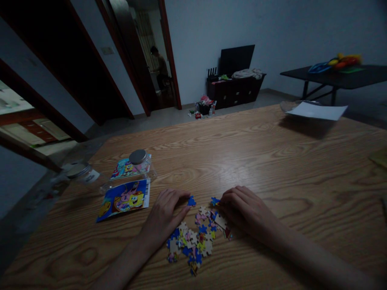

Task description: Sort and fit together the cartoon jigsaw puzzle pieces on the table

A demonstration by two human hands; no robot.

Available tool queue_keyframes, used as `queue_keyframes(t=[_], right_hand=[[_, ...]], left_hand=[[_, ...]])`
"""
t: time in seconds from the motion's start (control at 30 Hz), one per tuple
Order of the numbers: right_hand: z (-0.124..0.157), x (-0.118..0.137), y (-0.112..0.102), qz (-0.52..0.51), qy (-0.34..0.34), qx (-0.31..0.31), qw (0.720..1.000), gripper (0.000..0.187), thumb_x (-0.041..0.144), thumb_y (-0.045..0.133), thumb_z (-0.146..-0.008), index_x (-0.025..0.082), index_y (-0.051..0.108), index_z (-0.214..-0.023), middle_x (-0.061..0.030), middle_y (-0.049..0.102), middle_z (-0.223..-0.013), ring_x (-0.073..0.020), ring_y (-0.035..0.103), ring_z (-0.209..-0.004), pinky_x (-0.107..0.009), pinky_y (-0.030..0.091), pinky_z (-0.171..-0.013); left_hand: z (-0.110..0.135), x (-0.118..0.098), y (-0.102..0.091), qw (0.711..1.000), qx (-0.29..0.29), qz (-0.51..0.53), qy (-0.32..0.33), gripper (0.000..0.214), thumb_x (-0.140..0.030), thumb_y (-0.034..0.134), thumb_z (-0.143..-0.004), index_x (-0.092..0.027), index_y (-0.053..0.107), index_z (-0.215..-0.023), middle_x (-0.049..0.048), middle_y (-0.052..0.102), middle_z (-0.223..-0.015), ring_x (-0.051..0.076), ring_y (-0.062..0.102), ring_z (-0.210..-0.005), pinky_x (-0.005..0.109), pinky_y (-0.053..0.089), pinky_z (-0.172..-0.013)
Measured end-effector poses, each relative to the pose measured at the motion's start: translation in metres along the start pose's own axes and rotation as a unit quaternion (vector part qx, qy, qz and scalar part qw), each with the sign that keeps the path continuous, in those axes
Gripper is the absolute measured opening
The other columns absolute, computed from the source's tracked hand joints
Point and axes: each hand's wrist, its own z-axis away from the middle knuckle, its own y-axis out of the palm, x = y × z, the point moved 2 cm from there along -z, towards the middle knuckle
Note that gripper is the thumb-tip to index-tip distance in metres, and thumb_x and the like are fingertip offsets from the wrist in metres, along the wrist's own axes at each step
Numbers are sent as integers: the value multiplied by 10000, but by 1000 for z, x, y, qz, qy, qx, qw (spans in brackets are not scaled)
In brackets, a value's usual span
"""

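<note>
The person's left hand [161,215] rests palm down on the wooden table [272,161], its fingers lying together and slightly curved. Its fingertips sit just beside a blue puzzle piece [191,201], and the hand is not pinching it. The right hand [244,207] lies on the table to the right of the left hand, its fingers pressed together and curled down. Its fingertips are at a second blue puzzle piece [215,201], but it is hard to tell whether they are gripping it.

A loose heap of puzzle pieces [193,241] lies between the two hands and just below them, some face up and some showing pale backs. Left of the left hand is a picture card [123,200] showing cartoon characters. Beyond that card, a glass jar [130,171] with a metal lid lies over a second picture card [125,169]. Further left, near the table edge, is another glass jar [86,175].

Far beyond the right hand, a sheet of white paper [316,110] sits at the table's far edge. Past the table, a person [160,68] sits in a doorway, and a dark cabinet [236,90] stands against the wall.
</note>
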Motion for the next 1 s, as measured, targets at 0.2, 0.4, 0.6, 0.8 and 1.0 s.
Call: queue_keyframes(t=[0.2,0.4,0.6,0.8,1.0], right_hand=[[0,2,-1,1,-4,2,1000,42,248,589,-1071,221,564,-1090,-58,690,-945,-212,608,-834,-355,510,-740],[-1,3,-2,2,-12,-4,1000,68,259,598,-1074,213,576,-1119,-60,702,-956,-209,622,-840,-351,519,-745],[0,1,0,-3,-9,-4,1000,75,281,585,-1082,218,590,-1124,-65,724,-960,-213,647,-839,-358,524,-746],[2,-4,-1,7,1,0,1000,88,227,545,-1086,229,606,-1149,-67,738,-997,-222,660,-869,-362,523,-772],[3,-8,-1,18,8,1,1000,83,205,574,-1068,226,603,-1143,-65,745,-1024,-231,659,-895,-379,505,-806]], left_hand=[[1,2,1,1000,1,1,6,218,-300,649,-1035,-274,620,-1249,42,727,-1171,274,669,-1119,478,520,-1008],[1,4,3,1000,4,-2,8,224,-284,648,-1033,-276,621,-1255,38,730,-1158,270,673,-1109,486,519,-1017],[0,1,1,1000,8,0,6,206,-308,627,-1044,-261,634,-1244,57,733,-1164,273,677,-1107,474,528,-1006],[-1,-3,-1,1000,1,0,10,195,-289,620,-1040,-259,646,-1231,52,735,-1145,267,677,-1088,457,544,-969],[2,1,1,1000,10,6,4,204,-293,620,-1044,-259,638,-1245,58,722,-1155,275,660,-1103,477,525,-989]])
